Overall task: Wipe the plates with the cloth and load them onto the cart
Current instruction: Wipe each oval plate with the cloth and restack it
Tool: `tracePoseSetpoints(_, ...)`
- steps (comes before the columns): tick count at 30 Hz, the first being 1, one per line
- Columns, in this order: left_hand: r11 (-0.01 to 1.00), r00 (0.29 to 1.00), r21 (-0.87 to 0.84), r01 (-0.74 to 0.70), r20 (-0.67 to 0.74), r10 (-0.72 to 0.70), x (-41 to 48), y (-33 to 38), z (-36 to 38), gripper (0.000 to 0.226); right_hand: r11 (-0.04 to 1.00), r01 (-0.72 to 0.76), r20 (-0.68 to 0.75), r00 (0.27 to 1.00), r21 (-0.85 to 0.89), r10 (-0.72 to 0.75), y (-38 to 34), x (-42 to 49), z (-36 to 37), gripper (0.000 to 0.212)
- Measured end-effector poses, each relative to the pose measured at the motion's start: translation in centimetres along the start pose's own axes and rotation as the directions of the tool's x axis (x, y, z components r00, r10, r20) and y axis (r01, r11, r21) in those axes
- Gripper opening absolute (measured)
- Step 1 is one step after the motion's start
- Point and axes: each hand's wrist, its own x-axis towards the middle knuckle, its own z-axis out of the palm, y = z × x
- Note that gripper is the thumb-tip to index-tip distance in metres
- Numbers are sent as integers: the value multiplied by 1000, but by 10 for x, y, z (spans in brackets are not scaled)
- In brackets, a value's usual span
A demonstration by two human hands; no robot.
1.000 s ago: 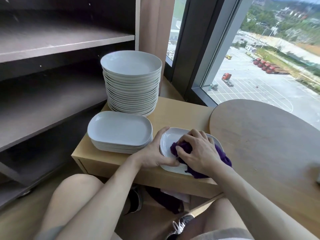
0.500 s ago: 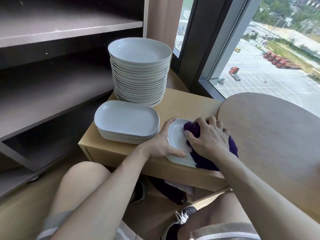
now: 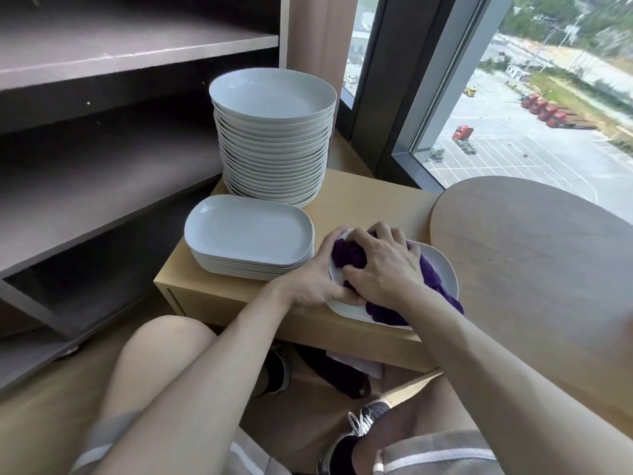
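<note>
Right hand (image 3: 383, 265) has its fingers curled into a bunched-up purple cloth (image 3: 347, 252) and is pressing it down onto the top plate (image 3: 443, 269) of a short pile at the front edge of the low wooden table (image 3: 370, 197). Balling the cloth up like that gives a thicker pad to scrub with, I'd guess. Left hand (image 3: 315, 279) grips that plate's left rim, thumb along the near edge. That looks like it's there to stop the plate skating around while the other hand rubs.

So this is mid-wipe, and nothing is on its way to the cart yet. The pile under the plate sits right at the person's knees, which keeps the reach short.

Just left of it is an oblong stack (image 3: 250, 231) of the same sort of dish, a bit taller. Behind that is a tall round stack (image 3: 274, 159) of deeper plates. Can't tell which piles are already done.

The dark shelving unit (image 3: 102, 173) on the left has bare shelves right next to the table. It might be the cart, not sure. A round table (image 3: 531, 252) is off to the right, with a window (image 3: 513, 132) behind it.
</note>
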Motion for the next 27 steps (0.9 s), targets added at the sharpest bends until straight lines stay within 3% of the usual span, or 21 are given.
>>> tracePoseSetpoints(7, 1000, 1000, -27, 15, 27, -15, -1, 0, -2, 130, 999, 45, 32, 998, 27, -46, 3, -16, -9, 39)
tracePoseSetpoints(17, 1000, 999, -4, -3, -43, 3, -1, -1, 1, 131, 990, -143, -39, 989, 14, 143, 57, -54, -30, 36)
tracePoseSetpoints(21, 1000, 997, 2, -16, -70, 16, -1, 0, 3, 134, 994, -109, -79, 991, 6, 109, 63, -67, -28, 39)
tracePoseSetpoints(27, 998, 989, 49, -38, -138, 44, 1, 3, 5, 116, 998, -61, -91, 994, -11, 60, 66, -64, -25, 37)
